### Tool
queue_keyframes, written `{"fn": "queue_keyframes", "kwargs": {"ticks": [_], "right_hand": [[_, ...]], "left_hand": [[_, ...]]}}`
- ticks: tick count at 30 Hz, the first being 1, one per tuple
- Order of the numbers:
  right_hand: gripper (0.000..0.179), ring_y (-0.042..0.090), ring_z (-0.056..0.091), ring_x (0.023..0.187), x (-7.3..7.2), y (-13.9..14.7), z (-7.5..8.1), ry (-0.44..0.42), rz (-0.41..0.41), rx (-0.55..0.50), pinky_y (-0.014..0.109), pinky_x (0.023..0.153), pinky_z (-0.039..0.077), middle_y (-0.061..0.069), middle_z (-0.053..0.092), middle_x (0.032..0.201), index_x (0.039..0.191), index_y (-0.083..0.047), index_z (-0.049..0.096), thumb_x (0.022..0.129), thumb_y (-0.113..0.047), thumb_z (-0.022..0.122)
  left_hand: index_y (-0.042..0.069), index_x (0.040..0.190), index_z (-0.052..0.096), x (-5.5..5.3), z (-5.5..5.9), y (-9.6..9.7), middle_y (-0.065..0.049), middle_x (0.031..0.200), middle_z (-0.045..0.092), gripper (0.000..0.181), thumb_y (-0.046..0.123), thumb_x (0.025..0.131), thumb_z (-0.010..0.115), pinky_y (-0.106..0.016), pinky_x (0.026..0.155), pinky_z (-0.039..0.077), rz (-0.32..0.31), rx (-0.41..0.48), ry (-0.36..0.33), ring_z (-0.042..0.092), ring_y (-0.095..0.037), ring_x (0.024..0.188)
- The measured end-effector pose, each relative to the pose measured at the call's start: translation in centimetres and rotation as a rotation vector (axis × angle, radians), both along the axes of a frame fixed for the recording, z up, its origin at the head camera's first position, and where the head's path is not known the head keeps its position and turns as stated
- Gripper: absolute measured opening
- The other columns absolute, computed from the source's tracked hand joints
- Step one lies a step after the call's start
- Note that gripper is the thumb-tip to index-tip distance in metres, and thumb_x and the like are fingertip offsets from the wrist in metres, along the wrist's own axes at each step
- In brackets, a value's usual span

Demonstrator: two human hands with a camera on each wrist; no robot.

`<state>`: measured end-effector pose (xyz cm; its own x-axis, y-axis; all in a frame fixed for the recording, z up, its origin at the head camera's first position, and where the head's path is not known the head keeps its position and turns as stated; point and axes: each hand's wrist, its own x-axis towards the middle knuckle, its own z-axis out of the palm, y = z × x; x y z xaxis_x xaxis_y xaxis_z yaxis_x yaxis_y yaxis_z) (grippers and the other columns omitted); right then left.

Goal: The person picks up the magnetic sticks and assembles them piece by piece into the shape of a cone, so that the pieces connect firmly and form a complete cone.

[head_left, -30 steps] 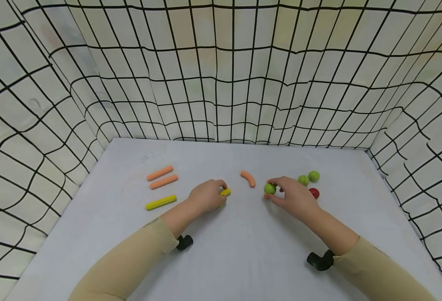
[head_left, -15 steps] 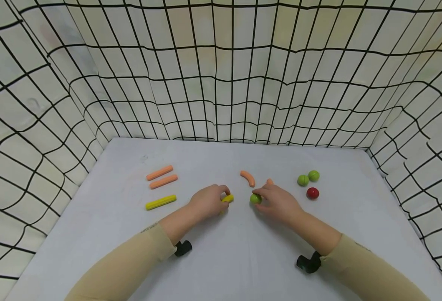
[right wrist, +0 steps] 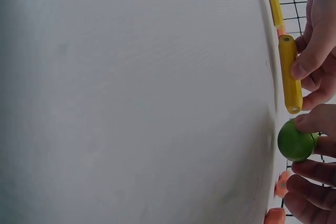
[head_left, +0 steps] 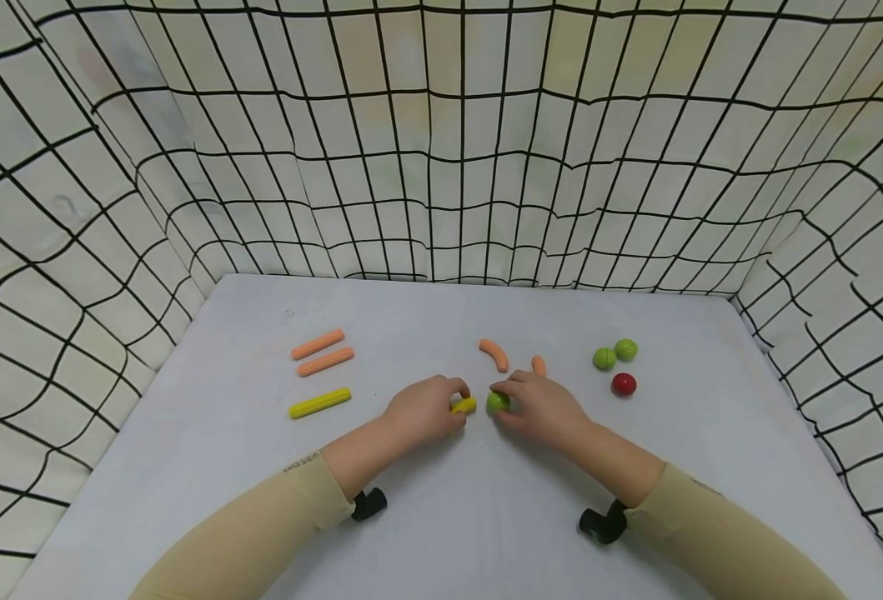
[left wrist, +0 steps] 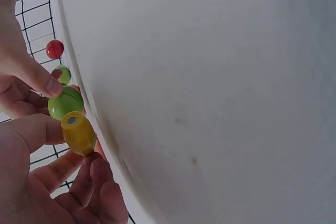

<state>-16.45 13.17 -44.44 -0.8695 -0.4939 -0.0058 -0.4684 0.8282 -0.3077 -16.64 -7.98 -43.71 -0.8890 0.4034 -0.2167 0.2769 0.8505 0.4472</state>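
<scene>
My left hand pinches a yellow rod between thumb and fingers. The rod is straight and ribbed, with a small round grey disc in its end, as the right wrist view shows on the rod. Facing it, my right hand pinches a shiny green ball at its fingertips. Only a narrow gap separates ball and rod in the head view. Seen from the right wrist, the green ball sits right at the rod's near end.
On the white table, two straight orange rods and a yellow rod lie left. Behind my hands are a curved orange piece and another orange piece. Two green balls and a red ball lie right. Black netting surrounds the table.
My right hand has carried the green ball left and nearer to me, uncovering an orange piece and the red ball. My left hand has shifted slightly right and nearer with the yellow rod.
</scene>
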Motion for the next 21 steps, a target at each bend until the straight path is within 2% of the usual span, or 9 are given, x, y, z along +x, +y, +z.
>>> {"fn": "queue_keyframes", "kwargs": {"ticks": [10, 21], "right_hand": [[0.038, 0.014, 0.061, 0.097, 0.12, -0.36, -0.23, 0.017, 0.019, -0.01, 0.033, 0.083, 0.052, 0.0, 0.066, 0.107, 0.119, -0.012, 0.072, 0.085, -0.026, 0.079], [0.039, 0.014, 0.061, 0.099, 0.16, -0.52, -0.4, 0.006, 0.017, -0.006, 0.033, 0.085, 0.053, -0.001, 0.066, 0.11, 0.121, -0.013, 0.071, 0.085, -0.027, 0.079]], "left_hand": [[0.017, 0.119, 0.067, 0.44, -0.37, 0.45, 0.001, 0.103, 0.065, 0.031, 0.021, 0.088, 0.068, -0.033, 0.069, 0.048, -0.015, -0.017, 0.014, 0.054, -0.014, 0.077], [0.016, 0.119, 0.067, 0.63, -0.2, 0.89, 0.0, 0.103, 0.065, 0.031, 0.022, 0.088, 0.069, -0.033, 0.069, 0.048, -0.02, -0.027, 0.021, 0.055, -0.014, 0.078]]}}
